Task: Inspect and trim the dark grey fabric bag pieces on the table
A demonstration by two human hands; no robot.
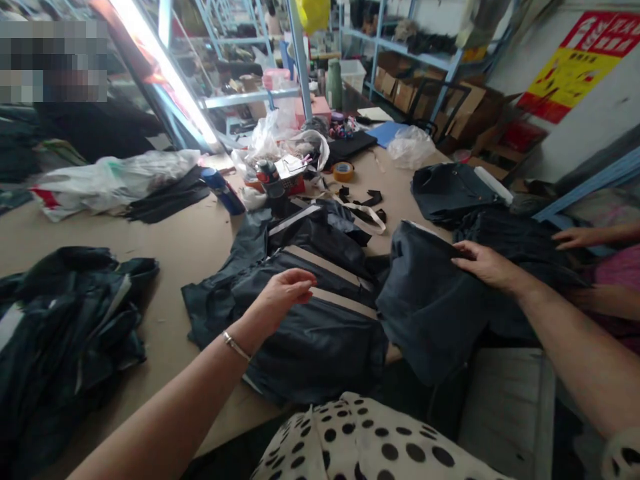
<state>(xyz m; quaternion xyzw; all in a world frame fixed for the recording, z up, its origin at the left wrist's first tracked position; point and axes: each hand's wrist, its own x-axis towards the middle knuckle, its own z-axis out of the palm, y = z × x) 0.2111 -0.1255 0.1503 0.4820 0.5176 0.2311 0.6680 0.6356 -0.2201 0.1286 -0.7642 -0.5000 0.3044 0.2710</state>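
My right hand (485, 265) pinches the upper edge of a dark navy cloth piece (430, 307), which hangs down over the table's front edge. My left hand (285, 297) hovers over a dark garment (320, 347) spread on the table, with thumb and fingers drawn together. Whether anything is between those fingers I cannot make out. Two beige strips (345, 303) run across the garment, just right of my left hand. Beyond my right hand lies a heap of dark garments (515, 233).
A crumpled dark garment pile (75, 320) covers the table's left side. Toward the back are a blue can (223, 190), a tape roll (343, 172) and plastic bags (413, 147). At the right, a co-worker's hand (580, 237) is near the heap. Blue shelving (415, 50) stands behind.
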